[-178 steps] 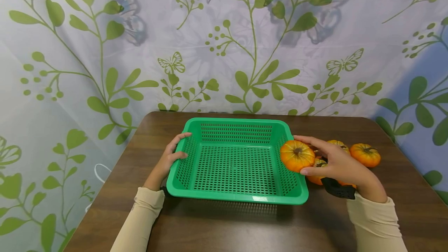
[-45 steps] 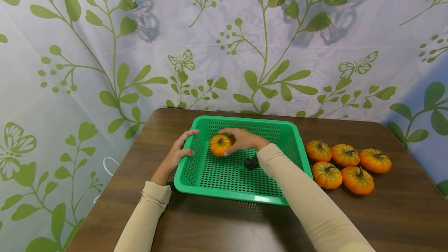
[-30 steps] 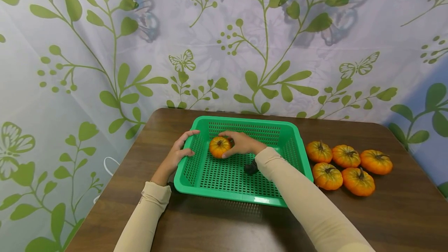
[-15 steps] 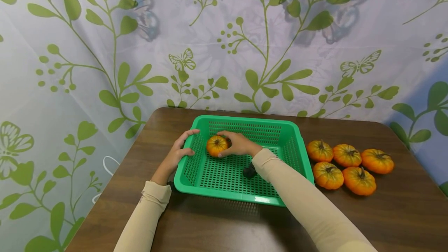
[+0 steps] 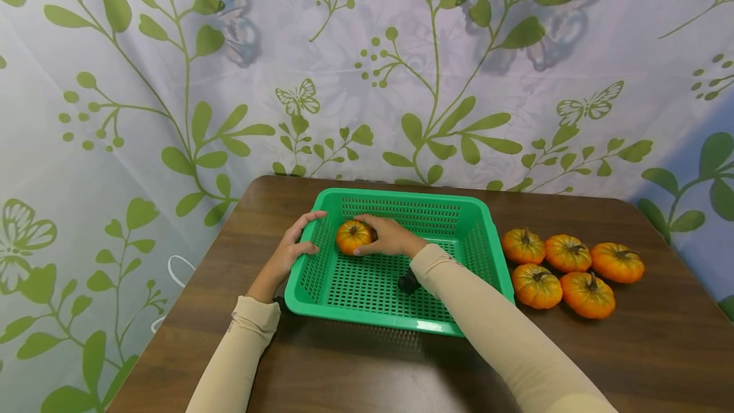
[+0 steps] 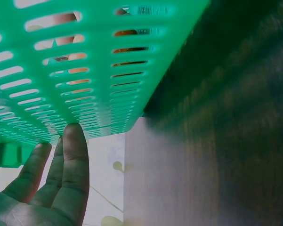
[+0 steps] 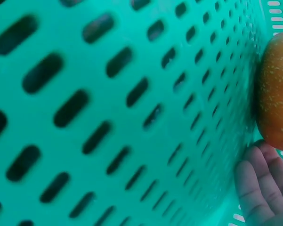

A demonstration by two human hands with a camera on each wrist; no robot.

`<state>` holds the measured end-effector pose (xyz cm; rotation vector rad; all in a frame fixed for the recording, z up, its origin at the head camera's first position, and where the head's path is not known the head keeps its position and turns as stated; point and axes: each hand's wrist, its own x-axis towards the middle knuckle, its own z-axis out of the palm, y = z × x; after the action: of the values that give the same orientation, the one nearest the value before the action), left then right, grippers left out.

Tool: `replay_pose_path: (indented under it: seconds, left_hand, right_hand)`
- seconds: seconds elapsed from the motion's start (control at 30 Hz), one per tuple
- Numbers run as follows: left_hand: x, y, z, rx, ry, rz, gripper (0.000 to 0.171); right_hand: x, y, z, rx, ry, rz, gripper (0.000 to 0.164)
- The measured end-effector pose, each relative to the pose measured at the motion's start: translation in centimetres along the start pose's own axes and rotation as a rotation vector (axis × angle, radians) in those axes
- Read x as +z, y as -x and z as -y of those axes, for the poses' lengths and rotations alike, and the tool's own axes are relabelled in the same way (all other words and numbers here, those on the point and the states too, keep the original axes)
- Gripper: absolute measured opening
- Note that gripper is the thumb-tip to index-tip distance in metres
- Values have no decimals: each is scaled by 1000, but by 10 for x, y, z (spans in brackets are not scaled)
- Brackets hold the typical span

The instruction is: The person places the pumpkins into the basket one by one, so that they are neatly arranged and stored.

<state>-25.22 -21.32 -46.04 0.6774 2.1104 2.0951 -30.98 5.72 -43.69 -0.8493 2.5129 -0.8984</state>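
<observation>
A small orange pumpkin (image 5: 352,238) sits low in the left part of a green perforated plastic basket (image 5: 395,324). My right hand (image 5: 387,236) holds it, thumb on the near side and fingers on the far side. In the right wrist view the pumpkin (image 7: 278,92) is close over the slotted floor, fingertips at its lower side. My left hand (image 5: 285,259) grips the basket's left rim, thumb and index finger over the edge. The left wrist view shows the other fingers (image 6: 74,160) against the outside of the slotted wall.
Right of the basket, several more orange pumpkins (image 5: 568,253) lie in two rows on the brown wooden table (image 5: 355,375). A patterned cloth (image 5: 367,81) with leaves and butterflies hangs behind. A white cable (image 5: 179,268) shows past the table's left edge.
My right hand has carried the pumpkin from over the basket's right rim into its left part, lately shifting slightly farther left. The left hand has stayed on the rim.
</observation>
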Motion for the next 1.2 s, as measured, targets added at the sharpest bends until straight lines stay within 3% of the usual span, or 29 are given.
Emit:
replay_pose_path:
  seconds: [0.87, 1.2]
  left_hand:
    - [0, 0, 1, 1, -26, -18, 75]
    - [-1, 0, 4, 0, -41, -30, 74]
  right_hand:
    - [-19, 5, 2, 41, -89, 155, 90]
    - [-32, 12, 8, 69, -75, 150, 85]
